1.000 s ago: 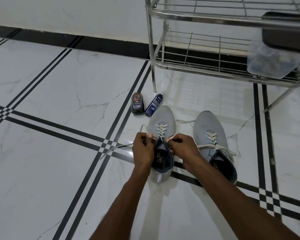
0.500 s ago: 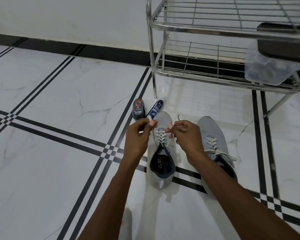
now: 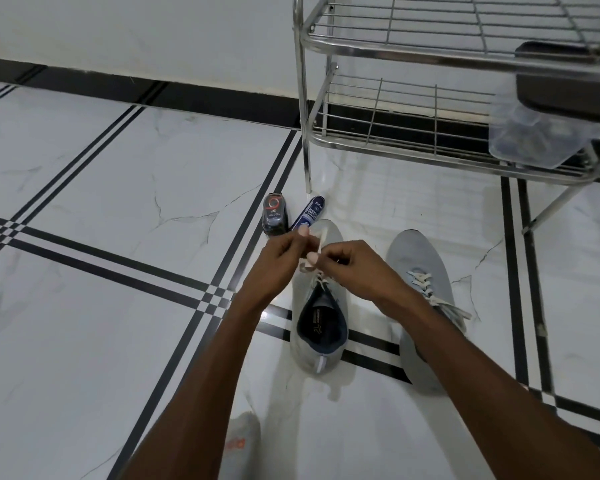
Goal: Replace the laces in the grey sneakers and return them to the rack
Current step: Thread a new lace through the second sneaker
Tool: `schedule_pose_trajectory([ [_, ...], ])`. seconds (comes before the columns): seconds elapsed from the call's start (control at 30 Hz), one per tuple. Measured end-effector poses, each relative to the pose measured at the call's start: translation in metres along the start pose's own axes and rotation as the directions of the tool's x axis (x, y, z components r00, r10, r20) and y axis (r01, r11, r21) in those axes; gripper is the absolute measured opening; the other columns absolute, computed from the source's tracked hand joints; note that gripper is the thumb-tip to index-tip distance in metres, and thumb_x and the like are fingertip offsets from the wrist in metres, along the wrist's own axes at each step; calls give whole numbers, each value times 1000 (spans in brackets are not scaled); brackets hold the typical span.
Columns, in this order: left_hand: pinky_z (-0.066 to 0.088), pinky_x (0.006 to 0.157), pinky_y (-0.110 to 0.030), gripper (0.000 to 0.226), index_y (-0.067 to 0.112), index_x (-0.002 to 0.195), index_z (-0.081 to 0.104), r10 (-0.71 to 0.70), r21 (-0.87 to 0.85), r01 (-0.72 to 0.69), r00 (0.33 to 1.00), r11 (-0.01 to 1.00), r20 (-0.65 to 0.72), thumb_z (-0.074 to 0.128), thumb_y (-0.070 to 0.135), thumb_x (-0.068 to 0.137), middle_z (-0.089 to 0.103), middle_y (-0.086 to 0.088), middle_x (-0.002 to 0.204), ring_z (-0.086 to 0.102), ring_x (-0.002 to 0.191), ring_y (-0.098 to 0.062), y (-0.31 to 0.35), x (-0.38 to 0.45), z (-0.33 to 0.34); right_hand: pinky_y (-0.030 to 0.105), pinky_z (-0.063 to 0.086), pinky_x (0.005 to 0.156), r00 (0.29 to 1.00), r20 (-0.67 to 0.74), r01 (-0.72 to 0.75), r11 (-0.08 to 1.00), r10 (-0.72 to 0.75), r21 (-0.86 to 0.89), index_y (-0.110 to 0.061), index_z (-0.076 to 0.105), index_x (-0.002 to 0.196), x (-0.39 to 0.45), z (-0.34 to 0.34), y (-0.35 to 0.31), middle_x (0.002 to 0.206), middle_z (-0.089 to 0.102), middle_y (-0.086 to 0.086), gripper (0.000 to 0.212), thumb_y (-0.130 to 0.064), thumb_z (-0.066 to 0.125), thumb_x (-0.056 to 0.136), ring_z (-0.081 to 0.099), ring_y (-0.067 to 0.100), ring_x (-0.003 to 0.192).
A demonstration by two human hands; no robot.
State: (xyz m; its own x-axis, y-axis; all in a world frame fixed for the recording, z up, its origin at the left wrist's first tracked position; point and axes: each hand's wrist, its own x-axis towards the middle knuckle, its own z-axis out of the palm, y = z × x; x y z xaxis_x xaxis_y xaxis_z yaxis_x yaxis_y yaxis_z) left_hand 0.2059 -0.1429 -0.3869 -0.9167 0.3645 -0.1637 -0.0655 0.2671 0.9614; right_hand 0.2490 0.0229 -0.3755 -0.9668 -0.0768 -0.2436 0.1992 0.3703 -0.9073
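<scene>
Grey sneakers: both on the tiled floor (image 3: 101, 341), near side of the steel shoe rack (image 3: 430, 147). Left sneaker (image 3: 321, 341) sits between my forearms, heel toward me, toe pointing at the rack. Right sneaker (image 3: 418, 265) just beside it, partly behind my right forearm, laced, its white ends trailing loose to the right.

Change over the last second: I had both hands low at the collar of the left sneaker, pulling the lace ends outward. Now both hands are raised above its toe and drawn close together, with the lace (image 3: 321, 242) standing up between them as a loop.

Grip: left hand (image 3: 281, 261) has thumb and forefinger curled, pinching one side of the lace. Right hand (image 3: 354, 263) fingers curled, pinching the other side; fingertips (image 3: 312, 259) nearly touching the left hand's.

Judgement: threading on the left sneaker looks finished; this is the bow-tying step. Right sneaker's ends appear untied. Neither shoe is on the rack yet.

Other items: dark shoe-polish applicator (image 3: 274, 216) and blue roll-on bottle (image 3: 310, 213) lying side by side on the floor, just beyond the left sneaker's toe. Clear plastic container (image 3: 527, 140) on the rack's lower shelf, far right.
</scene>
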Motion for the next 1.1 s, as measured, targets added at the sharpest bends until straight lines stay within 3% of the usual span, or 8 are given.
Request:
schedule_pose_trajectory([
  [0.17,48,79,-10,51,13,110,74,-90,-1,90,994,996,65,34,44,110,77,-5,97,72,93,-8,-8,-4,5,30,53,69,999,31,39,995,-37,-93,-19,77,84,2,-21,1,78,76,-2,13,-29,74,91,71,14,74],
  [0.3,52,87,-28,38,14,102,74,-87,-13,86,995,996,-42,47,40,108,77,-3,93,71,88,-13,-14,3,12,27,51,63,988,-104,67,931,-111,-358,-23,77,80,4,-22,7,68,71,-9,5,-19,81,80,65,6,64],
  [0.4,50,81,-27,20,18,95,69,-122,-32,119,989,992,-90,56,30,104,75,5,88,70,83,-8,-16,1,21,32,57,66,954,-219,101,904,-207,-415,-25,79,82,4,-10,13,72,73,-9,6,-20,78,79,67,7,66],
  [0.5,50,81,-31,16,21,91,68,-164,2,166,978,986,-132,56,27,100,73,7,84,68,82,-9,-22,-1,23,30,58,66,926,-323,98,951,-194,-293,-23,80,83,5,-4,19,76,75,-10,10,-14,78,80,69,5,67],
  [0.67,42,107,-58,37,38,95,65,-209,229,266,946,936,-246,44,67,89,70,12,103,62,112,-18,-34,-2,13,18,50,63,927,-368,77,997,-78,-17,-21,82,83,5,-4,25,77,76,-11,10,-11,83,79,71,5,69],
  [0.83,37,107,-59,34,44,108,67,-178,406,334,910,850,-375,46,67,94,65,10,128,54,127,-28,-36,-6,11,33,58,74,948,-314,18,976,53,219,-20,81,84,7,0,27,86,79,-7,11,-11,83,77,75,14,86],
  [0.97,52,91,-36,48,24,105,78,-307,58,327,924,943,-230,58,65,93,76,5,106,67,109,-19,-35,-10,11,24,49,67,955,-241,-70,923,172,378,-12,78,94,6,3,25,85,79,3,12,-13,81,82,77,16,85],
  [1.1,48,76,-27,42,18,113,77,-427,-241,394,898,887,-106,64,53,94,77,0,110,69,107,-16,-25,-10,20,14,47,61,963,-191,-100,912,189,398,-14,78,96,5,6,20,85,79,3,18,-21,84,82,74,8,77],
])
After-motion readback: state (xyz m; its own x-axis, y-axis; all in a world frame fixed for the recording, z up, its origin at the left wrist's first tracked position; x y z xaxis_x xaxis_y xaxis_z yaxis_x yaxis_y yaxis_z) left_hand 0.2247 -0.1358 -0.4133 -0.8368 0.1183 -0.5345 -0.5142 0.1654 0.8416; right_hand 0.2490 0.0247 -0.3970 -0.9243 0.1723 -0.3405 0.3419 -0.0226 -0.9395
